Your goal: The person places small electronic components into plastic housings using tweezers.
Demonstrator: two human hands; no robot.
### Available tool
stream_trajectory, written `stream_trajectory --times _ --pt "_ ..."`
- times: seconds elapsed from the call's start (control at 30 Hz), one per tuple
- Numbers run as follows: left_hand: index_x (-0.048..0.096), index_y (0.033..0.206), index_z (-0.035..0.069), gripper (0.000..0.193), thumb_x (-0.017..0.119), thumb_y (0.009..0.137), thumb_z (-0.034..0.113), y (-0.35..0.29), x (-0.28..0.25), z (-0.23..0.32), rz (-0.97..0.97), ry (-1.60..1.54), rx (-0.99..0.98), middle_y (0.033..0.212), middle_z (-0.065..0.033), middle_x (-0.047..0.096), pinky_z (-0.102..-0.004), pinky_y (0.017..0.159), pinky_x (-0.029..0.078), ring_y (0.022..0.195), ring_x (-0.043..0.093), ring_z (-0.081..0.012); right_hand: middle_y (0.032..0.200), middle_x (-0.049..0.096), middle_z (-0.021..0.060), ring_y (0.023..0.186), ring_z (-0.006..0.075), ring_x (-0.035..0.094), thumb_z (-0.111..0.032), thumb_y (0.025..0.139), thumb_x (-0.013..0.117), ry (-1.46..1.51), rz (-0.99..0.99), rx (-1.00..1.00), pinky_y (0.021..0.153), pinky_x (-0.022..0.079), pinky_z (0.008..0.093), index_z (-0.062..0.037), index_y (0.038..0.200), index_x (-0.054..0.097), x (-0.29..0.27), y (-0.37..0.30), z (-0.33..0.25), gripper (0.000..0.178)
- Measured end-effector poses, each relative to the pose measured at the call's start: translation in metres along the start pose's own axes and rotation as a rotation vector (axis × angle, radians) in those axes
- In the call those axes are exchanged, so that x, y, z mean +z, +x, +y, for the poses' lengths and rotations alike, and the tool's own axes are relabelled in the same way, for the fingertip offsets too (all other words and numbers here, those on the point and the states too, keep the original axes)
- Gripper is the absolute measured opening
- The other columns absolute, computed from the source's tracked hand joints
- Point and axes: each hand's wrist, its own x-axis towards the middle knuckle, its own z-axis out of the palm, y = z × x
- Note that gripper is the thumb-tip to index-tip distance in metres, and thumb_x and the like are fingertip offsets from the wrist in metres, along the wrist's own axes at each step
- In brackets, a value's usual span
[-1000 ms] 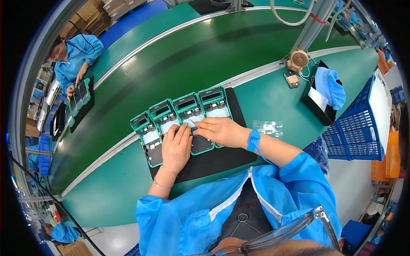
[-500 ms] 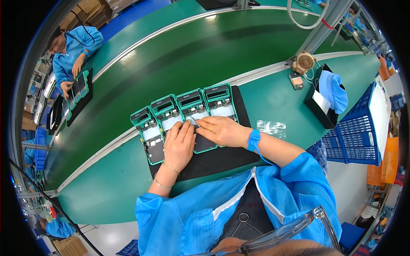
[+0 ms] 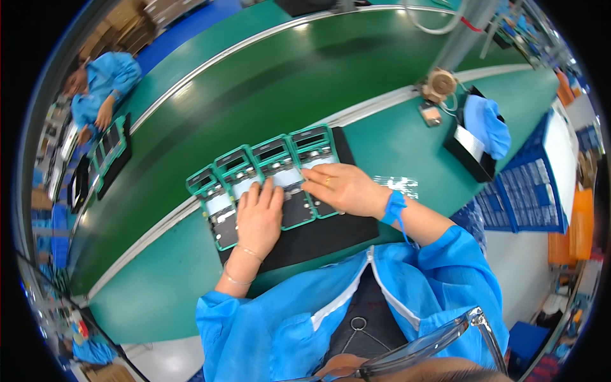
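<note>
A row of several green-framed handheld device housings (image 3: 223,219) with exposed circuit boards lies on a black mat (image 3: 305,245). My left hand (image 3: 259,216) rests palm down on the second housing from the left (image 3: 237,167), its fingers stretched out and slightly apart. Over the right part of the row is my right hand (image 3: 344,188), thumb and fingers drawn together beside the pale panel of the third housing (image 3: 286,179). Whatever those fingertips may hold is too small and blurred to make out. A blue strap (image 3: 394,207) circles my right wrist.
Beyond the mat runs a dark green conveyor belt (image 3: 254,95) behind a pale rail. To the right are a clear plastic sheet (image 3: 398,186), a small fan (image 3: 439,86), a black box (image 3: 468,156) with blue cloth, and a blue crate (image 3: 522,197). A co-worker (image 3: 105,89) handles similar devices far left.
My hands have moved apart: the right shifted rightward from the third housing's panel, while the left stays on the row with its fingers spread more. The whole view has shifted slightly.
</note>
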Motion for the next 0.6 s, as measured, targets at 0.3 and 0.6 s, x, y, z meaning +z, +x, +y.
stream_trajectory --times 0.3,0.6 --pt "0.06 0.103 -0.001 0.023 0.065 0.081 0.005 0.021 -0.003 0.039 0.155 -0.28 0.085 0.113 -0.0173 0.058 -0.0453 0.091 0.044 0.109 0.054 -0.0362 0.109 0.067 0.015 0.091 0.0308 0.065 -0.002 0.08 0.067 -0.014 0.04 0.476 0.077 0.055 0.0372 -0.0004 0.101 0.066 -0.1 -0.153 -0.031 0.021" --pt "0.054 0.13 0.009 0.054 0.07 0.08 0.023 0.051 0.042 0.136 -0.111 -0.492 0.64 0.138 -0.0143 0.047 -0.0448 0.104 0.04 0.129 0.044 -0.033 0.11 0.066 0.0174 0.093 0.0325 0.066 0.001 0.08 0.066 0.024 0.089 0.526 0.078 0.055 0.0374 0.0026 0.102 0.065 -0.091 -0.179 -0.054 0.022"
